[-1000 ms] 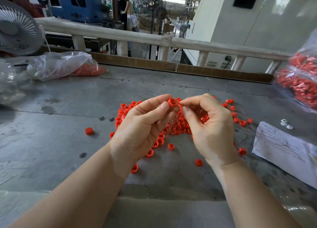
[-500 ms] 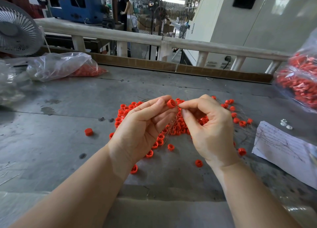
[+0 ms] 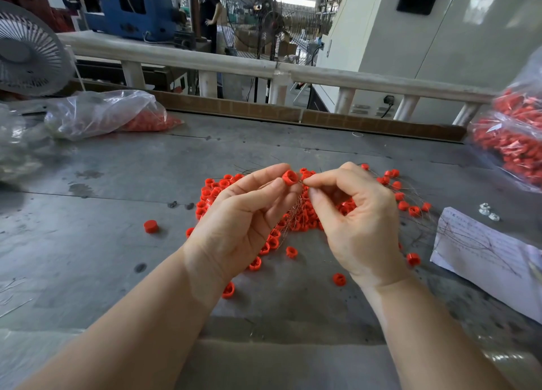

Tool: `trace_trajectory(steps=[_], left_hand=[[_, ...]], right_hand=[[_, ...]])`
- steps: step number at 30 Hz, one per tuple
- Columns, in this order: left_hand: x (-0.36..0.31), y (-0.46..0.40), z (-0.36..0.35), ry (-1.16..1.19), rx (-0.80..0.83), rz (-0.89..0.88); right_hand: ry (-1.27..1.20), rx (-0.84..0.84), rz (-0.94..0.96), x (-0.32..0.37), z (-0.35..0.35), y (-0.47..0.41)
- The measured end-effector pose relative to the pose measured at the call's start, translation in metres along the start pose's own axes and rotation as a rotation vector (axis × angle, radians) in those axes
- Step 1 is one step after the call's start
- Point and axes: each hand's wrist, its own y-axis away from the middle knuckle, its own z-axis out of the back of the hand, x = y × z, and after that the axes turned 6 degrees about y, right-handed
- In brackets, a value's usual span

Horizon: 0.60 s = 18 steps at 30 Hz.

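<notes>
While the left hand (image 3: 234, 222) pinches a red cap (image 3: 290, 178) above the table (image 3: 117, 184) and the right hand (image 3: 357, 219) pinches a thin wire (image 3: 301, 181) against it, a slackened grip could drop the cap into the pile (image 3: 211, 188) behind.

This is a factory workshop, seen from a piecework station. The worn grey metal desk (image 3: 117, 184) is scratched and stained. It carries a loose heap of small red plastic rings (image 3: 215, 188) with thin metal wires (image 3: 294, 210) among them. Clear plastic bags (image 3: 99, 114) stuffed with more red parts lie at both sides. Beyond a white-painted rail (image 3: 205, 59) stand a blue machine (image 3: 132, 5), a large cream machine cabinet (image 3: 425, 46) and a tall black pedestal fan (image 3: 272, 23). A grey desk fan (image 3: 26, 49) sits at the left, and a person (image 3: 209, 8) stands among the machines.
</notes>
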Motion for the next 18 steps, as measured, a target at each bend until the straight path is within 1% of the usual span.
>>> trace_trajectory(steps=[6, 18], left_hand=[[0.0015, 0.0013, 0.0005, -0.084, -0.025, 0.005], [0.0029, 0.0008, -0.0006, -0.044, -0.033, -0.017]], right_hand=[[-0.004, 0.004, -0.006, 0.0007, 0.0004, 0.0005], [-0.018, 0.018, -0.022, 0.004, -0.0003, 0.001]])
